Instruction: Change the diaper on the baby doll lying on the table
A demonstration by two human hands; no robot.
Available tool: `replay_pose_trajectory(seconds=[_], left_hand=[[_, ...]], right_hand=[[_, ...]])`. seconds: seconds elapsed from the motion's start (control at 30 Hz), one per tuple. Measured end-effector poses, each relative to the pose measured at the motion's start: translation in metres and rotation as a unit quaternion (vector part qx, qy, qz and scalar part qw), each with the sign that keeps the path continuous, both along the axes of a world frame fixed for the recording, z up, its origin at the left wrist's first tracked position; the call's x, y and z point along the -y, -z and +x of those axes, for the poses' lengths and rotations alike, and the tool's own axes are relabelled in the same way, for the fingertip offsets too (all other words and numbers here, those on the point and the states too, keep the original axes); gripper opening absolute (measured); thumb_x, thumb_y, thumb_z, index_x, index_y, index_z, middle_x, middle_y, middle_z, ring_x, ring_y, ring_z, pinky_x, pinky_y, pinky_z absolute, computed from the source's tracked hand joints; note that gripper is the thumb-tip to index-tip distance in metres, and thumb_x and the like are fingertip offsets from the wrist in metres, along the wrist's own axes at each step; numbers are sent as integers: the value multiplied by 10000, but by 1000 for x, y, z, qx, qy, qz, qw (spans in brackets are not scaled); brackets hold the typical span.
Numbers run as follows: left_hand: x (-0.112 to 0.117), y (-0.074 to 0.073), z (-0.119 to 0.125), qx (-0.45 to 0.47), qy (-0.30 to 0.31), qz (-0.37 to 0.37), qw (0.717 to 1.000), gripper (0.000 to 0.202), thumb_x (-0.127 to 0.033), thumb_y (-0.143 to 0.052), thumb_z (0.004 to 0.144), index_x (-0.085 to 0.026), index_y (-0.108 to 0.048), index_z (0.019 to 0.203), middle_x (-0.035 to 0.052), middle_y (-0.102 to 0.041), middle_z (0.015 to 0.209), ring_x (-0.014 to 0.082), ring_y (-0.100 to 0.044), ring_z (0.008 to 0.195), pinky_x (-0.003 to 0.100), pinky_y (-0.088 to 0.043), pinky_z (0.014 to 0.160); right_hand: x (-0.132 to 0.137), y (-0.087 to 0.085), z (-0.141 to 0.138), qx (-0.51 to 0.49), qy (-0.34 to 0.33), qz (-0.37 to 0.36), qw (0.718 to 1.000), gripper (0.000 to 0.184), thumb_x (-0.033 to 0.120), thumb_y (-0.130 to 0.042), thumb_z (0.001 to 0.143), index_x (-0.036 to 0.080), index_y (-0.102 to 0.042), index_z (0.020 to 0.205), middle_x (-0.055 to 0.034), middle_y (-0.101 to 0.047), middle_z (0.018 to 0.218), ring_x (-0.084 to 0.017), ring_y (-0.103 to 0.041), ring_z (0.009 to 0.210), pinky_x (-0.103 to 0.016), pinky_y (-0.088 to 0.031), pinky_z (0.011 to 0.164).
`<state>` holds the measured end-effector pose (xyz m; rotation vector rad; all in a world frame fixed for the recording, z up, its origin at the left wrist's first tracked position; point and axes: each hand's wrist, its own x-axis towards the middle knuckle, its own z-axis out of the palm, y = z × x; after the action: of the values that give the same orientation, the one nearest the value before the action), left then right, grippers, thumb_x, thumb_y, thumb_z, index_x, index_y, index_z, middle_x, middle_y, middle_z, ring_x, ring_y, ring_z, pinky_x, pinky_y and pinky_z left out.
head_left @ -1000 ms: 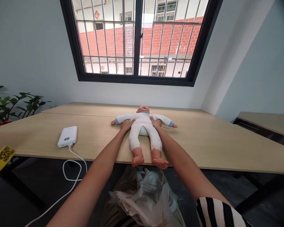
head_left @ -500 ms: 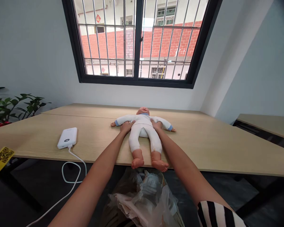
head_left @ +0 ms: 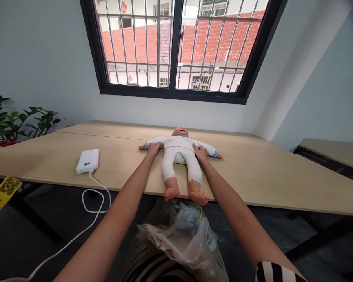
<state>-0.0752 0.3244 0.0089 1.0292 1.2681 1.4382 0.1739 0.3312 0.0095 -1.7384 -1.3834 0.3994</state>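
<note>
We see the doll (head_left: 179, 148) lying on its back in the middle of the frame, on the table (head_left: 267, 176). Our left hand (head_left: 153, 149) and right hand (head_left: 200, 152) lie flat and spread on its arms, gripping nothing.

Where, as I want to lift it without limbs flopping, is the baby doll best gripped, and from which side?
Probably the torso of the doll, under the armpits, one hand from each flank, reaching from the near edge of the table. It lies face up, arms spread, feet over that edge, leaving both sides of the trunk open. The left hand and right hand rest near there.
</note>
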Motion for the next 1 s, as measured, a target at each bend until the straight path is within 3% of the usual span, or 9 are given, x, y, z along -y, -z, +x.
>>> replay_pose_trajectory(seconds=[0.13, 0.5, 0.83, 0.9, 1.0], left_hand=[[-7, -4, -10, 111, 13, -33, 993, 329, -353, -570, 940, -150, -582, 1198, 99, -607, 1187, 200, -623, 996, 397, -546, 851], [-10, -1, -23, 298, -52, -40, 952, 273, -347, -541, 957, -167, -595, 1154, 81, -624, 1124, 160, -627, 902, 337, -558, 775], [1, -6, -19, 306, -62, -56, 948, 254, -370, -527, 963, -160, -612, 1078, 59, -646, 1013, 133, -620, 805, 300, -548, 714], [6, -13, -14, 289, -58, -60, 954, 240, -367, -531, 958, -153, -614, 1030, 49, -643, 959, 126, -609, 766, 292, -537, 692], [19, -34, -3, 249, -37, -47, 967, 230, -325, -540, 925, -137, -597, 804, 21, -606, 749, 122, -576, 625, 276, -493, 612]], right_hand=[[0, 0, 0, 2, 5, -2, 1000, 359, 424, -504, 966, 103, -632, 1063, -90, -644, 1048, -186, -632, 929, -367, -532, 826], [6, -1, -2, 3, 7, -4, 1000, 327, 402, -517, 964, 126, -624, 1103, -96, -632, 1108, -187, -624, 964, -375, -533, 849], [18, -8, -5, 7, -13, -6, 1000, 318, 392, -499, 973, 134, -625, 1110, -101, -628, 1132, -191, -621, 989, -388, -528, 868], [22, -13, -7, 5, -20, -2, 1000, 319, 392, -501, 972, 131, -626, 1106, -98, -629, 1129, -194, -620, 992, -391, -524, 873], [34, -24, -6, 4, -39, 17, 999, 308, 388, -544, 948, 125, -627, 1085, -98, -642, 1110, -198, -620, 996, -396, -501, 898]])
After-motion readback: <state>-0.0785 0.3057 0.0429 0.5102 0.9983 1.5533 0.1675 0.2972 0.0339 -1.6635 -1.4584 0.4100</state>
